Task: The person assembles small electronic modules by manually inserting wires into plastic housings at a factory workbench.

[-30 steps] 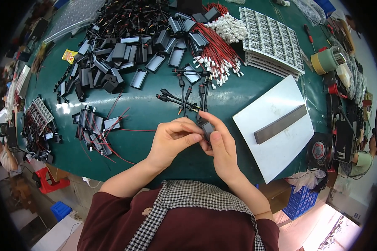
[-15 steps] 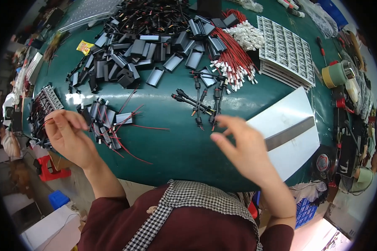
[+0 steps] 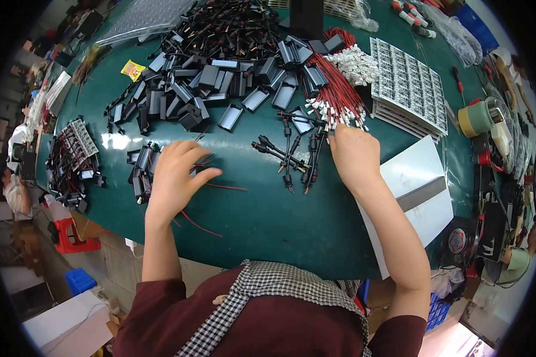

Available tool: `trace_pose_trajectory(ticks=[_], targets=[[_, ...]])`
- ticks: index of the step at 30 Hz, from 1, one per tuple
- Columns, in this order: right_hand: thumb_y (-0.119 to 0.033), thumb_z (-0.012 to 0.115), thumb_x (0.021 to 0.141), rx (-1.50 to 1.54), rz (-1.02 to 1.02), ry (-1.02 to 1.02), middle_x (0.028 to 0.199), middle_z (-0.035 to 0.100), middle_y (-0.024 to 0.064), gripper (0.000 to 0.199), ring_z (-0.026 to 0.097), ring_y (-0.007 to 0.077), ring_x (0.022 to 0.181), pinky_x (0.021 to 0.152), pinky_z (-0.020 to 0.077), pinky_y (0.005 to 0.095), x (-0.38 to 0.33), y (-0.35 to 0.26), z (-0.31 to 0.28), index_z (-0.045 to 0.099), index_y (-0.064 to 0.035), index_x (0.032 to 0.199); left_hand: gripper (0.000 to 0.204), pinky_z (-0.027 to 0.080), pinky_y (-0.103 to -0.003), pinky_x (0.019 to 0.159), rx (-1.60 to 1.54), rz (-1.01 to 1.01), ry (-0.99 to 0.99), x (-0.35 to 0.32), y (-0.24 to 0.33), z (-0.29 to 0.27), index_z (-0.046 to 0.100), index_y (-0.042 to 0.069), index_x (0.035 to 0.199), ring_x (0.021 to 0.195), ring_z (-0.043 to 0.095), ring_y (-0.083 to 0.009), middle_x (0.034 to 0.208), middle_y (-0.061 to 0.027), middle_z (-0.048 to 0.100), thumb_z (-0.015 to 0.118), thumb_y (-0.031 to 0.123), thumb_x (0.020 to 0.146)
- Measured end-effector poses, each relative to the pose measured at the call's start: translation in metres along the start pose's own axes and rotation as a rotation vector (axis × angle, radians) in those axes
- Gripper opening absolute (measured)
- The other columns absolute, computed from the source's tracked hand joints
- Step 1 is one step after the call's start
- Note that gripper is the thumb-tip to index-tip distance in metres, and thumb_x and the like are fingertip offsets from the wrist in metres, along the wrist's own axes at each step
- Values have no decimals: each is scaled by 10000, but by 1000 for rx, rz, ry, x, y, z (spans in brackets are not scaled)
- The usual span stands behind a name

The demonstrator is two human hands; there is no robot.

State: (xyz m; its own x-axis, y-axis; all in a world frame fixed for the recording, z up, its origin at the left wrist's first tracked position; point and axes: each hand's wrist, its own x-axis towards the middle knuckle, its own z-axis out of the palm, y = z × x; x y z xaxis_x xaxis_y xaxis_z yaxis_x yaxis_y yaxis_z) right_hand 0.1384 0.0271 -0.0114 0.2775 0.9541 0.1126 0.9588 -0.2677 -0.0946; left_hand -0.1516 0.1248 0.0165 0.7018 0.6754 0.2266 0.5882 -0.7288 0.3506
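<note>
My left hand (image 3: 181,178) is open, thumb apart from the fingers, over a small group of dark metal housings (image 3: 142,169) with thin red wires (image 3: 199,225) trailing to the right. It partly hides that group. My right hand (image 3: 356,157) has its fingers curled in at the white plug ends of a bundle of red wires (image 3: 338,89); whatever the fingertips pinch is hidden. Just left of it lie several short black cables with connectors (image 3: 289,149), crossing one another on the green tabletop (image 3: 268,232).
A large heap of black cables (image 3: 226,30) and grey housings (image 3: 208,77) fills the back. Stacked circuit board panels (image 3: 408,83) and a white board with a grey strip (image 3: 420,196) lie right. Wired parts (image 3: 74,154) sit far left. A tape roll (image 3: 476,119) stands at right.
My left hand has moved right from the far-left parts to the small housing group. My right hand has moved up and away from the black cables to the white plugs, its fingers closing.
</note>
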Motion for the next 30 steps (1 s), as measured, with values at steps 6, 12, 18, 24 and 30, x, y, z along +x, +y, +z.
trace_pose_trajectory(ticks=[6,12,18,24,30], targets=[[-139,615,803,210,-41,-63,651,579,95,145,609,267,568,506,486,370,-73,-32,-47,529,-59,718,480,483,-389,769,88,-135,124,64,-5,56,545,24,1164,920,579,-311,985,-127,601,712,239,769],[-109,632,771,192,-77,-161,685,503,56,152,560,202,642,495,470,311,-149,-28,-28,509,-68,693,502,509,-400,729,314,-45,70,71,-6,66,490,27,1230,905,595,-307,971,-139,586,683,160,786],[-181,702,767,262,50,-210,975,534,121,391,564,260,877,687,505,328,-133,-36,-34,544,17,1065,412,471,-346,723,-314,-127,-23,62,31,39,486,7,1254,870,575,-291,1023,-158,519,588,102,866],[-117,664,744,126,141,-5,857,527,111,221,585,230,740,560,510,284,-88,-51,12,520,3,862,394,459,-250,845,-1042,-196,-213,34,70,57,487,-9,1257,927,573,-131,1099,-56,468,547,-28,868],[-46,625,731,116,97,-117,748,554,105,137,622,236,668,571,529,294,-88,-47,3,513,15,782,469,459,-290,892,-1443,-335,-393,27,73,65,462,-27,1290,1003,580,-162,1160,-75,515,605,-3,843]])
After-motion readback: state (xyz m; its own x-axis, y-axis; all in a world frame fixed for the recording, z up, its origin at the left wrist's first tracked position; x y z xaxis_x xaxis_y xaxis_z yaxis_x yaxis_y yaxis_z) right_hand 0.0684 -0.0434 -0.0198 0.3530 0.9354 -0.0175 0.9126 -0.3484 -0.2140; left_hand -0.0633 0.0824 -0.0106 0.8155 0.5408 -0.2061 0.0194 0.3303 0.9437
